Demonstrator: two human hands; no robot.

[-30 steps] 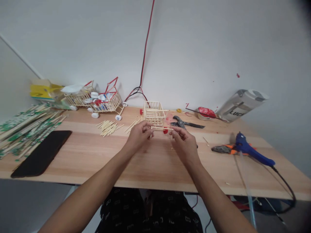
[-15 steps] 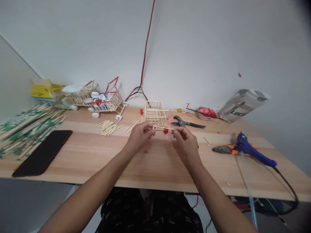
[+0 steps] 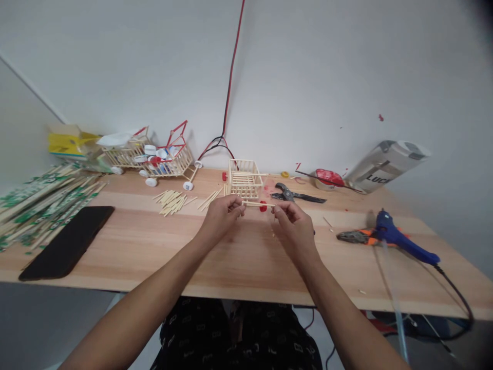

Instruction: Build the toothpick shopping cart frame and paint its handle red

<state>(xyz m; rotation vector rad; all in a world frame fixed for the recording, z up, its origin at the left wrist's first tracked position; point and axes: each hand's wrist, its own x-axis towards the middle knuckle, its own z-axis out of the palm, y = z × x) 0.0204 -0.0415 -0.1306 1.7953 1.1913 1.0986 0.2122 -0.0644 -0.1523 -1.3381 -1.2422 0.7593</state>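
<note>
Left hand (image 3: pixel 221 216) raised just over the middle of the desk (image 3: pixel 246 262), grip pinched on the left end of a wooden stick (image 3: pixel 252 204). Right hand (image 3: pixel 295 226) opposite, grip pinched on the right end of the same stick. Stick held roughly level, clear of the desk top, spanning the gap between the two hands. Red cap (image 3: pixel 262 207) on the stick close to the right-hand fingertips; whether fixed to it or threaded on, cannot tell.

Directly beyond the hands: a small open basket of sticks (image 3: pixel 245 180), standing upright, just past the held stick and not touching it. Right of the basket: dark cutters (image 3: pixel 295 196) lying flat. Further right, against the wall: a red-stained round tin (image 3: pixel 326 179) and a silver pack (image 3: pixel 385 163) leaning over.

Near right: blue glue gun (image 3: pixel 400 240) on its side, cord trailing off the desk edge, with orange-handled pliers (image 3: pixel 352 236) just left of it.

Left of the basket: loose cut sticks (image 3: pixel 171 200) in a small heap. Far left: two stick carts (image 3: pixel 162 158) with white cap wheels, a yellow box (image 3: pixel 69 144) beside them. Near left: wrapped chopsticks (image 3: pixel 38 200) spread out, and a black flat slab (image 3: pixel 65 242) at the desk edge.

Red and black cable (image 3: pixel 228 97) down the wall behind the basket.
</note>
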